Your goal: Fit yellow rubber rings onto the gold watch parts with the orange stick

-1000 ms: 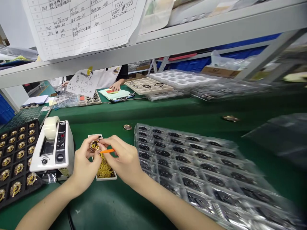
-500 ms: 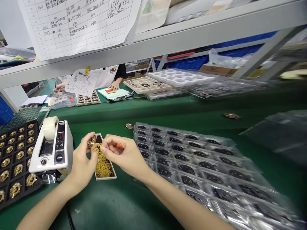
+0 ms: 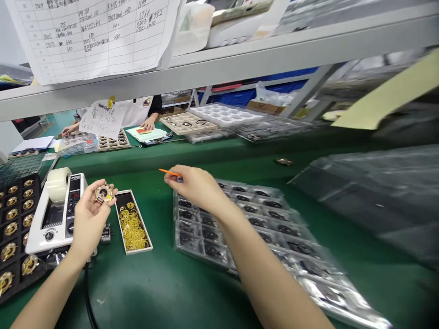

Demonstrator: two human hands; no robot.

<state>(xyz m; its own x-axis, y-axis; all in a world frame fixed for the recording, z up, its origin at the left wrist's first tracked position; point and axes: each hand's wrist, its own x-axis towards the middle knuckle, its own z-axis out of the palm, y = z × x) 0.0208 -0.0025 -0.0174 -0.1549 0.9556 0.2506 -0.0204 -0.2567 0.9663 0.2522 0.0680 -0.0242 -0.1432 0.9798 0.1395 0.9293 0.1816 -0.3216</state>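
My left hand point(image 3: 89, 214) holds up a round gold part point(image 3: 104, 193), like a watch case with an open dial, pinched at its edge. Yellow shows at its lower right. My right hand point(image 3: 206, 189) is closed on a thin orange pointed stick point(image 3: 168, 172), its tip toward the left. This hand is over the far left part of a clear blister tray point(image 3: 176, 224) with black parts in its pockets, and hides some of them. Between the hands stands a narrow white-rimmed box point(image 3: 139, 251) with thin yellow rings point(image 3: 133, 230) inside.
A white tape dispenser point(image 3: 58, 230) stands at left, beside a black tray point(image 3: 20, 234) of gold parts. A black cable point(image 3: 87, 292) runs toward me. Another gold part point(image 3: 283, 161) lies farther back. Clear plastic sheets point(image 3: 370, 196) lie at right. A co-worker's hand point(image 3: 149, 122) rests on papers beyond the shelf rail point(image 3: 240, 55).
My hands have moved apart from over the box. The left hand went left with the gold part, now tilted to show its face. My right hand rose toward the tray's far corner; the view swung right.
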